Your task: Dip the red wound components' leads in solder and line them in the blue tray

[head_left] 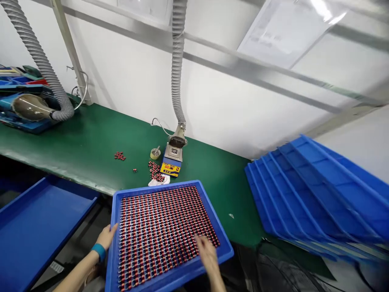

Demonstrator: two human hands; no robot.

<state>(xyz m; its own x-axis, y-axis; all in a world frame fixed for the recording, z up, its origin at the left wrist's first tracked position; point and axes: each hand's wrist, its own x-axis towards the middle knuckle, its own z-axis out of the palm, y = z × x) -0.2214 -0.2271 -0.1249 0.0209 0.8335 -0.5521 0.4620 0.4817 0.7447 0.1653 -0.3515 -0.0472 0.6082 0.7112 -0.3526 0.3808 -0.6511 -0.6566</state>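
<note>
Pressed together, the fingers of the left hand [106,237] lie against the left rim of a blue plastic tray [158,188]. The right hand [208,253] reaches over tight rows of red-and-silver components [164,227] filling the tray, though whether it pinches one is hard to tell. The tray sits at the front edge of a green workbench [91,134], between a shallow blue tray [39,219] and tilted, stacked blue trays [313,194].
</note>
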